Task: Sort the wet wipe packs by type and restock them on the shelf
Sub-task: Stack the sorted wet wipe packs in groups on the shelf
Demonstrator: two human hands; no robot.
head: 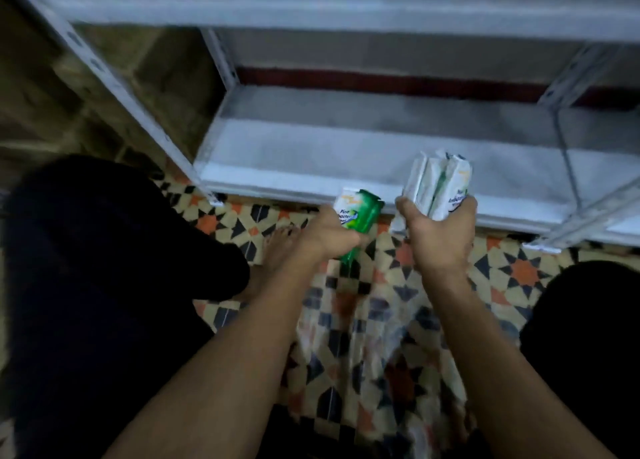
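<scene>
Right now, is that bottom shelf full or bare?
Bare, as far as it shows: no packs lie on the bottom shelf. The green packs and white packs are in the hands.

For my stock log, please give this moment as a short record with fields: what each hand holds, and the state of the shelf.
left hand: grips green plastic wipe packs
right hand: grips several white plastic wipe packs, bunched upright
white metal shelf: lowest board in front of both hands, no packs visible on it
floor: patterned tiles
</scene>
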